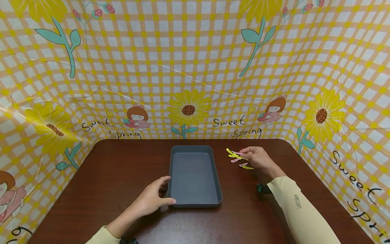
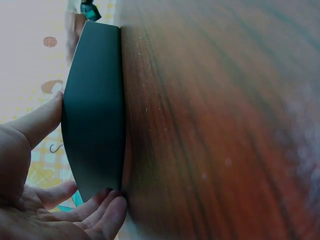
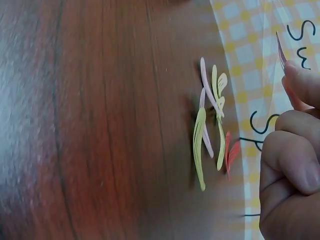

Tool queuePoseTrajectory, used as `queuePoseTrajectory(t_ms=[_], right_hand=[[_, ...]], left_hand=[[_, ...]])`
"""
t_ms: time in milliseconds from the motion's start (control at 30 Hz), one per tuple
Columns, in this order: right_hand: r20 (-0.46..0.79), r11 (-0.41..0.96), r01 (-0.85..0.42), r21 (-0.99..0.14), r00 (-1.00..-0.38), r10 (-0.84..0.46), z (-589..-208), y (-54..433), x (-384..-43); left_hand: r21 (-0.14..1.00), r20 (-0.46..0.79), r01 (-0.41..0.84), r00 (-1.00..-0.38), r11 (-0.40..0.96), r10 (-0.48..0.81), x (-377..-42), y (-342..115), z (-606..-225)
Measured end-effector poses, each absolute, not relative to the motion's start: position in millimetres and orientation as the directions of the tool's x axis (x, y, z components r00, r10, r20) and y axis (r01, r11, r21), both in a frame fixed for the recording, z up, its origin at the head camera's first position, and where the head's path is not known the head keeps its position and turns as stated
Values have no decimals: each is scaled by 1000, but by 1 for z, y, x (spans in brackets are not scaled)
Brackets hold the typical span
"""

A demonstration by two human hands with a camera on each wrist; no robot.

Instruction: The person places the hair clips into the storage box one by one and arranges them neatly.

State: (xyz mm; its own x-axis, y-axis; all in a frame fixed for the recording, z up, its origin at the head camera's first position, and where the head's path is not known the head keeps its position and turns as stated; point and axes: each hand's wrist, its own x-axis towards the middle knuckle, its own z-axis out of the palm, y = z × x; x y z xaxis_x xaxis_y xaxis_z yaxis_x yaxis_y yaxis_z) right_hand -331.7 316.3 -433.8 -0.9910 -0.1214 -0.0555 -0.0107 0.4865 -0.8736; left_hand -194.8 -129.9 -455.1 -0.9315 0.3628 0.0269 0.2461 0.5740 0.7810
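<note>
A deep grey rectangular tray (image 1: 195, 176) lies on the dark wooden table. My left hand (image 1: 151, 197) grips its near left corner, thumb on the front rim and fingers along the left side. The left wrist view shows the tray's outer wall (image 2: 95, 105) between thumb and fingers. To the right of the tray, my right hand (image 1: 257, 157) pinches a slim, pointed pink piece (image 3: 281, 50) between thumb and index finger. Below it lies a loose group of similar slender pieces: yellow ones (image 3: 199, 150), pink ones (image 3: 206, 75) and a red one (image 3: 231, 152).
A checked cloth (image 1: 195, 74) with sunflowers and lettering hangs around the table's back and sides. A dark and green wrist device (image 1: 263, 188) sits at my right sleeve. The wooden table top (image 1: 122, 169) extends left of the tray.
</note>
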Motion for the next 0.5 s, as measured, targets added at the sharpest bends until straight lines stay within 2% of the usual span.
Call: queuePoseTrajectory(t_ms=[267, 500], right_hand=[[-63, 501, -7, -866, -991, -122, -431, 307, -336], [-97, 456, 15, -890, -983, -158, -429, 294, -339]], left_hand=[[778, 41, 257, -931, 573, 362, -195, -128, -455], [782, 28, 244, -933, 574, 358, -194, -129, -455]])
